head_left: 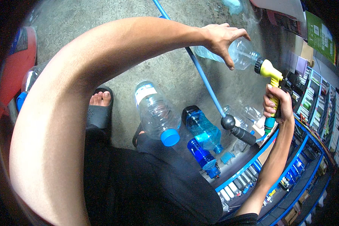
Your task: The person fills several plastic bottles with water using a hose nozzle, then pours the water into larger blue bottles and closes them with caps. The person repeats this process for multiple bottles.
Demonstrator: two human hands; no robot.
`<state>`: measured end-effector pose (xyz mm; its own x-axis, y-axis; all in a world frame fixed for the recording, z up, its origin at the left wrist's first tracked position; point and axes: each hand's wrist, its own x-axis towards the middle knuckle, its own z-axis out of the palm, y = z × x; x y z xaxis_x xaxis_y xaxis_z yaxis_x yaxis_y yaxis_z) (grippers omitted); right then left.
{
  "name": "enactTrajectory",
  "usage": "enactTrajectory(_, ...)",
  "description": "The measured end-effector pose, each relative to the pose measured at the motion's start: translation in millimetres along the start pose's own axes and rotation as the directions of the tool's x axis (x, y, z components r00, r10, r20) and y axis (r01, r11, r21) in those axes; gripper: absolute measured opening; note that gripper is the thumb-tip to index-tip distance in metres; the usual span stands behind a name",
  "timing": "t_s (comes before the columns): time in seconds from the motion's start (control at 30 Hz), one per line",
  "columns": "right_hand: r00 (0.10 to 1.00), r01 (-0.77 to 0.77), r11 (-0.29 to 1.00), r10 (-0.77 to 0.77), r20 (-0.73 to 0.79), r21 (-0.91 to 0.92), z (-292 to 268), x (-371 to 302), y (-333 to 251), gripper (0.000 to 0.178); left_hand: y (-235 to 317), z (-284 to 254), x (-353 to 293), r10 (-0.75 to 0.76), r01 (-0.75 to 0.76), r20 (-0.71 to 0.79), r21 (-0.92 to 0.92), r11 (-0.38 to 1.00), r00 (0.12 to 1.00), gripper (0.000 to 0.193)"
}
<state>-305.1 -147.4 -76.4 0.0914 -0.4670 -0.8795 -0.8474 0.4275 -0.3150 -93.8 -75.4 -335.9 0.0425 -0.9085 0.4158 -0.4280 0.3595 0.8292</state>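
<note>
My left hand reaches across the top of the view and grips a clear plastic bottle lying on its side, its open neck turned right. Right at that neck is the black-ringed head of a yellow hose spray gun. My right hand is wrapped round the gun's handle, where a green connector joins below. Whether water is running I cannot tell. Below the left forearm is a large clear bottle with a blue cap. A teal-blue bottle and a darker blue bottle lie beside it.
A blue pole with a black ball and grip slants across the middle. Blue-edged shelves packed with boxes line the right. More clear bottles lie near the pole's grip. My sandalled foot and a red object are at left.
</note>
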Motion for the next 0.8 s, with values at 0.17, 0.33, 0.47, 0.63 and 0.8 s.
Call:
enactTrajectory(0.17,1.0,0.001,1.0,-0.001,0.0,0.01,-0.2,0.7,0.7,0.035,0.7,-0.3,-0.8,-0.022,0.022,0.016,0.006,1.0,1.0,0.114)
enactTrajectory(0.33,1.0,0.001,1.0,-0.001,-0.013,0.01,0.6,0.4,0.6,0.038,0.5,-0.2,-0.3,-0.01,0.01,0.014,0.003,1.0,1.0,0.115)
enactTrajectory(0.47,1.0,0.0,1.0,0.0,-0.022,0.006,1.4,0.2,0.3,0.038,0.9,-0.7,-0.9,-0.026,0.026,0.03,0.0,1.0,0.999,0.115)
enactTrajectory(0.63,1.0,-0.01,1.0,0.01,0.0,0.014,0.5,0.9,-0.4,0.038,2.4,-0.3,-1.8,-0.037,0.037,0.018,0.032,0.999,0.999,0.115)
enactTrajectory(0.8,1.0,-0.004,1.0,0.004,-0.007,0.007,0.8,0.7,-0.1,0.038,1.7,-0.4,-1.7,-0.034,0.034,0.019,0.028,0.999,0.999,0.115)
